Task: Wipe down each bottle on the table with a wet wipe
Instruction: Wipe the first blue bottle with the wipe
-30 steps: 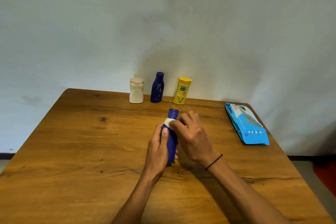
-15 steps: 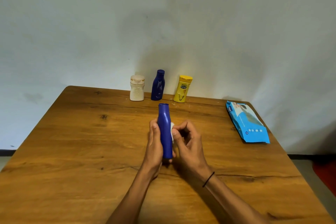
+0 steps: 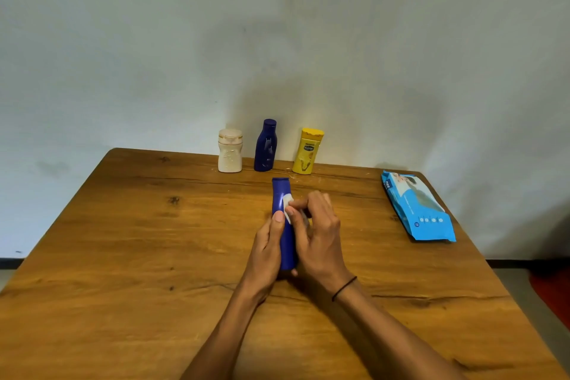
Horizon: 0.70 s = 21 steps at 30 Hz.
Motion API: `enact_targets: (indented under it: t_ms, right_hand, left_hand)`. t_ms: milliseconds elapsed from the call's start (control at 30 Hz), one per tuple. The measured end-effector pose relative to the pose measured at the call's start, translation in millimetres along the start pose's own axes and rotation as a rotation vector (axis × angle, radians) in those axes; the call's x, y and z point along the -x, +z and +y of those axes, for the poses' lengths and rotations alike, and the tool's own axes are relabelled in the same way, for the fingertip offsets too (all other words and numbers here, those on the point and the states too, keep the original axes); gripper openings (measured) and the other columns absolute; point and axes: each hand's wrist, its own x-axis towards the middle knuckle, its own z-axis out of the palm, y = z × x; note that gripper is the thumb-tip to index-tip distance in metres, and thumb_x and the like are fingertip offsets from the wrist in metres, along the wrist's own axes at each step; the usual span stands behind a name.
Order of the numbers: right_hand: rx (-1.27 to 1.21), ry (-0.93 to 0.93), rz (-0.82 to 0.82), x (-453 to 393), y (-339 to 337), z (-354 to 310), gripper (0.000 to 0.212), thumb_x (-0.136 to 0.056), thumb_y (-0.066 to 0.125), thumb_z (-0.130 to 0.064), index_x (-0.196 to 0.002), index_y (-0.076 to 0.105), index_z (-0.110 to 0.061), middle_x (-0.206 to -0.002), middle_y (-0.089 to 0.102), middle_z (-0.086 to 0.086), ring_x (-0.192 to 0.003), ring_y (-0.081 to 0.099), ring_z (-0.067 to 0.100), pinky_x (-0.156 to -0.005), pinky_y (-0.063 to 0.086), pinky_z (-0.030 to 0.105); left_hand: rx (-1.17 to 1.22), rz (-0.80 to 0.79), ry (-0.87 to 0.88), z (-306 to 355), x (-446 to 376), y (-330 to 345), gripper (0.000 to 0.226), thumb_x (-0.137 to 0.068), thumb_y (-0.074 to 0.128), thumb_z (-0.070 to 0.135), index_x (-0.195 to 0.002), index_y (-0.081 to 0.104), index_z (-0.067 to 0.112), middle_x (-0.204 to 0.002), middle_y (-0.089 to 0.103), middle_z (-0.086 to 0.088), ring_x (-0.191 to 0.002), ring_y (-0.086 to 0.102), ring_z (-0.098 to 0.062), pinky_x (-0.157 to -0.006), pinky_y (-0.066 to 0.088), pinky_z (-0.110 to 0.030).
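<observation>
Head view: we're gripping one blue bottle point(image 3: 285, 244) mid-table, left hand point(image 3: 267, 251) curled round its body, thumb up its side. Right hand point(image 3: 317, 233) is pinching one white wet wipe point(image 3: 287, 203) against the bottle's neck. Three more bottles are standing at the far edge: cream point(image 3: 229, 150), dark blue point(image 3: 265, 146), yellow point(image 3: 307, 151). One blue wipes pack point(image 3: 416, 206) is lying right on the wooden table point(image 3: 123, 256).
</observation>
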Motion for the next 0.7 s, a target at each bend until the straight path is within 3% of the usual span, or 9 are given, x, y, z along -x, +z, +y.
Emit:
enact_targets:
  t_ms: [67,200,267,367,433,533,600,700]
  right_hand:
    - [0.007,0.006,0.013,-14,-3,2,0.006,-0.103,0.063,-0.007,-0.098,0.062,-0.009,-0.094,0.057,-0.001,-0.091,0.053,0.018,-0.075,0.043,0.021]
    - [-0.058,0.057,0.009,-29,-6,6,0.005,-0.105,0.061,-0.012,-0.1,0.062,-0.013,-0.095,0.059,-0.003,-0.093,0.055,0.015,-0.077,0.048,0.025]
    - [-0.057,0.057,-0.008,-23,-5,7,0.007,-0.105,0.06,-0.013,-0.098,0.061,-0.015,-0.094,0.058,-0.006,-0.091,0.056,0.015,-0.076,0.05,0.03]
    - [-0.018,0.023,-0.067,-2,-4,11,0.011,-0.105,0.06,-0.013,-0.096,0.058,-0.018,-0.093,0.054,-0.01,-0.089,0.054,0.016,-0.074,0.049,0.036]
    - [0.027,-0.044,-0.111,12,-4,14,0.01,-0.106,0.059,-0.015,-0.097,0.057,-0.018,-0.096,0.053,-0.01,-0.091,0.052,0.017,-0.077,0.047,0.038]
    - [0.147,-0.196,-0.154,28,-7,21,0.005,-0.107,0.054,-0.021,-0.104,0.057,-0.018,-0.111,0.055,-0.004,-0.101,0.046,0.011,-0.083,0.042,0.037]
    - [0.181,-0.273,-0.205,33,-11,27,0.006,-0.104,0.056,-0.022,-0.105,0.058,-0.016,-0.113,0.054,-0.002,-0.107,0.039,0.007,-0.084,0.041,0.038]
    - [0.232,-0.336,-0.272,31,-15,30,0.015,-0.094,0.063,-0.022,-0.106,0.057,-0.015,-0.114,0.055,0.003,-0.105,0.048,0.019,-0.083,0.042,0.043]
  left_hand:
    - [-0.008,-0.039,-0.011,-2,1,-1,0.061,-0.101,0.044,0.068,-0.125,0.061,0.015,-0.084,0.07,-0.013,-0.06,0.067,-0.027,-0.047,0.056,-0.034]
    - [0.032,-0.083,-0.019,-5,2,-2,0.069,-0.096,0.047,0.073,-0.128,0.056,0.013,-0.087,0.068,-0.018,-0.057,0.067,-0.03,-0.046,0.056,-0.033]
    - [0.054,-0.066,-0.015,-7,0,-1,0.074,-0.095,0.047,0.078,-0.133,0.058,0.015,-0.091,0.069,-0.022,-0.063,0.068,-0.034,-0.052,0.059,-0.035]
    - [0.037,-0.005,0.034,-6,-4,-5,0.07,-0.096,0.041,0.081,-0.135,0.063,0.027,-0.108,0.069,-0.027,-0.09,0.065,-0.036,-0.081,0.058,-0.046]
    - [0.035,0.031,0.042,-2,-6,-7,0.063,-0.099,0.036,0.078,-0.138,0.065,0.036,-0.116,0.071,-0.021,-0.101,0.068,-0.03,-0.093,0.058,-0.045]
    - [0.04,0.066,0.018,-1,-8,-8,0.061,-0.099,0.036,0.076,-0.133,0.068,0.037,-0.12,0.077,-0.006,-0.107,0.074,-0.023,-0.09,0.061,-0.031]
    - [0.063,0.07,-0.01,-2,-7,-8,0.06,-0.1,0.036,0.074,-0.133,0.07,0.036,-0.121,0.078,-0.006,-0.106,0.075,-0.024,-0.087,0.062,-0.03]
    - [0.131,0.085,-0.043,-1,-6,-6,0.056,-0.1,0.039,0.071,-0.13,0.073,0.036,-0.119,0.078,-0.009,-0.104,0.075,-0.023,-0.084,0.063,-0.033]
